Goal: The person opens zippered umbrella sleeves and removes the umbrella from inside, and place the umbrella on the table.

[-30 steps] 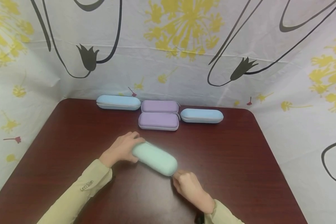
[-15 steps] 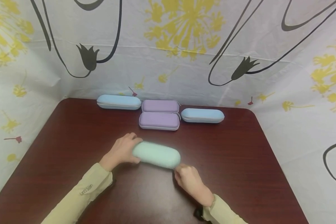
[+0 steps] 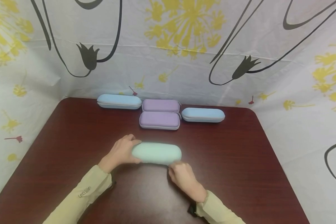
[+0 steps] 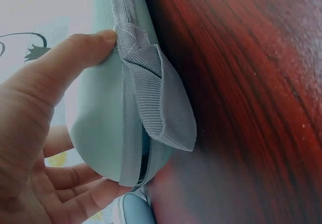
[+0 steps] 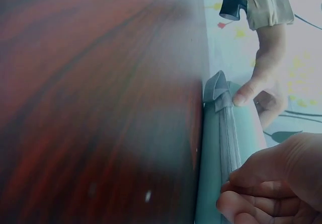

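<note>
Gripping a rounded mint-green fabric case (image 3: 158, 153) is the left hand (image 3: 122, 151), while the right hand (image 3: 184, 175) pinches at its long grey zip (image 5: 228, 138).

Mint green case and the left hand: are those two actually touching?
Touching: the left wrist view shows the left hand resting its thumb on the mint green case, beside the gray strap.

One mint case (image 3: 156, 153), two purple (image 3: 160, 120), two blue (image 3: 119, 101).
</note>
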`<state>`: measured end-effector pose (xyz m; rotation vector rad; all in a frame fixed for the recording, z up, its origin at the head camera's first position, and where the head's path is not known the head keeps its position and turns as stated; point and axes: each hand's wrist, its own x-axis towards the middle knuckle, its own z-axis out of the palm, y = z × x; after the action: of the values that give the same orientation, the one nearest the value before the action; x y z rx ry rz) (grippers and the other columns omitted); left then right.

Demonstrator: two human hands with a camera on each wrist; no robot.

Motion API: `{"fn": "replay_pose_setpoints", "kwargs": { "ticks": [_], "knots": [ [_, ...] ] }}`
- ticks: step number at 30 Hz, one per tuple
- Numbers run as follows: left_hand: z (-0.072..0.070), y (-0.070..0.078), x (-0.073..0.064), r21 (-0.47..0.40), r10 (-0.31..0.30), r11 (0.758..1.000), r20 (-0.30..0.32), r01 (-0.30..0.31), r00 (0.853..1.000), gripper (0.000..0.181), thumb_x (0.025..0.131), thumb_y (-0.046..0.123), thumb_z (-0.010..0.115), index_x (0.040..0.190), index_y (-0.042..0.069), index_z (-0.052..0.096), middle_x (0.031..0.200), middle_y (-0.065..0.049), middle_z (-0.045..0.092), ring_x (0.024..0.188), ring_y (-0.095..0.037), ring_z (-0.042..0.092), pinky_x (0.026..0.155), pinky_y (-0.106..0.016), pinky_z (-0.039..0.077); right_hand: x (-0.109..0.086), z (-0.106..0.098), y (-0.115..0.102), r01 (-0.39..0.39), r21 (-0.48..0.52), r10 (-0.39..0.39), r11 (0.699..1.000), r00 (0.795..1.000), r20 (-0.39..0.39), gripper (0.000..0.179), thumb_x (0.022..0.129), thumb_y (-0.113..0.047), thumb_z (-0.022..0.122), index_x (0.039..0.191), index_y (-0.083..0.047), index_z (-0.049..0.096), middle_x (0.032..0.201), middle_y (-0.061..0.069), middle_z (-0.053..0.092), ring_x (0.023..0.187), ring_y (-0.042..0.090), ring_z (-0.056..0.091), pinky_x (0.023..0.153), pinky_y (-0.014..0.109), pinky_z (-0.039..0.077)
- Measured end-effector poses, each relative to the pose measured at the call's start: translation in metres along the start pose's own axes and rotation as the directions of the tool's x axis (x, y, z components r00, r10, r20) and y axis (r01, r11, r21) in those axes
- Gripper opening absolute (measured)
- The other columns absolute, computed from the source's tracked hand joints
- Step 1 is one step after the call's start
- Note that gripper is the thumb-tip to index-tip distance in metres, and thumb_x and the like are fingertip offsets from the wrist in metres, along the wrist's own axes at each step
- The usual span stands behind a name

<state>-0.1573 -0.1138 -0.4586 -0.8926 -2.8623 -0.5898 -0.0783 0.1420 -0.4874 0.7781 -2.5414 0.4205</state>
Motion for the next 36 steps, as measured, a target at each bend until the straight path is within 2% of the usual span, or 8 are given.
{"fn": "replay_pose_setpoints", "kwargs": {
  "ticks": [7,12,24,36],
  "knots": [
    [-0.002,0.0,-0.006,-0.021,-0.009,1.0,0.005,0.009,1.0,0.066,0.052,0.035,0.084,0.106,0.003,0.067,0.09,-0.009,0.056,0.08,-0.023,0.053,0.067,-0.038,0.049,0.003,0.004,-0.003,-0.043,0.01,0.043,0.999,0.999,0.022,0.022,0.064,0.002,0.073,0.06,-0.012,0.056,0.057,-0.001,0.052,0.048,0.014,0.051,0.042,0.027,0.04],
    [-0.001,-0.004,-0.011,-0.058,-0.01,0.998,-0.026,0.009,1.0,0.068,0.048,0.032,0.084,0.106,0.001,0.066,0.094,-0.01,0.058,0.085,-0.025,0.054,0.07,-0.04,0.049,0.007,0.005,-0.007,-0.058,0.006,0.058,0.998,0.998,0.018,0.018,0.065,0.0,0.074,0.063,-0.012,0.059,0.058,-0.001,0.053,0.05,0.015,0.054,0.043,0.028,0.042],
    [0.002,-0.007,-0.012,-0.08,-0.016,0.997,-0.03,0.014,0.999,0.068,0.048,0.033,0.082,0.106,0.001,0.065,0.096,-0.009,0.059,0.088,-0.024,0.054,0.071,-0.04,0.049,0.022,0.014,-0.024,0.002,-0.011,-0.002,1.0,0.998,0.06,0.017,0.066,-0.004,0.072,0.065,-0.012,0.058,0.059,0.001,0.055,0.053,0.016,0.056,0.043,0.029,0.043],
    [0.003,-0.009,-0.012,-0.113,-0.015,0.994,-0.058,0.008,0.998,0.067,0.047,0.033,0.083,0.104,0.001,0.065,0.095,-0.007,0.059,0.087,-0.023,0.053,0.07,-0.039,0.049,0.036,0.024,-0.039,0.011,-0.003,-0.011,1.0,0.996,0.091,0.024,0.066,-0.004,0.071,0.059,-0.011,0.05,0.055,0.001,0.051,0.049,0.016,0.054,0.041,0.028,0.042]
  ]
}}
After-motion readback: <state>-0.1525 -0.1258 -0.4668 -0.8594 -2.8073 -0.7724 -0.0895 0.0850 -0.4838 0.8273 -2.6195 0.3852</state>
